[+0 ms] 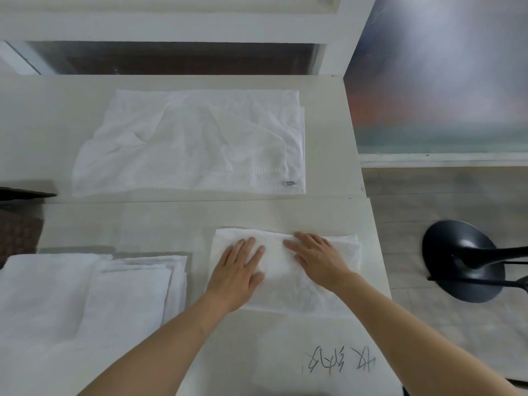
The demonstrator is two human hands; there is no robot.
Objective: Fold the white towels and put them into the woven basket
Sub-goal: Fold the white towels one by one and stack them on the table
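Head view: left hand (238, 274) and right hand (317, 260) press flat, fingers straight, gripping nothing, on the small folded white terry towel (288, 292). It lies well right of the dark woven basket (17, 232). Smoothing looks finished; next it likely needs lifting leftward into that basket.

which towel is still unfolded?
The rumpled towel at the table's far side, with the small label at its corner. The towel under both hands is folded compact; the stack at near left is folded too.

Folded towel (285, 270) right of towel stack (94, 287).
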